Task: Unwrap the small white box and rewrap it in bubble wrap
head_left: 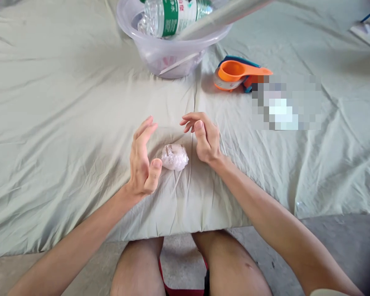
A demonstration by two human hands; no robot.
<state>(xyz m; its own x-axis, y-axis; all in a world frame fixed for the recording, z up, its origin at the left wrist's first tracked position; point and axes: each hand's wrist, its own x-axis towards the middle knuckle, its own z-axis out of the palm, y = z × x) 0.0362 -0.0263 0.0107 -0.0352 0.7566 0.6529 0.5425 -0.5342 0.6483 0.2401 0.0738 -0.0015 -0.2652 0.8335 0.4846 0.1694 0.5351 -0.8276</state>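
A small bundle in bubble wrap (175, 157) lies on the cloth-covered table (89, 123), between my two hands. What is inside the wrap I cannot make out. To its left, my left hand (143, 160) is raised with the thumb apart from the fingers and holds nothing; its thumb tip is close to the wrap. On the other side, my right hand (206, 137) hovers with loosely bent fingers, also holding nothing and apart from the bundle.
Beyond my hands stands a translucent basin (175, 57) with a green-labelled plastic bottle (172, 16) and a long pale roll (222, 18) in it. Orange measuring scoops (234, 72) lie to its right, beside a pixelated patch. The table's front edge is above my knees.
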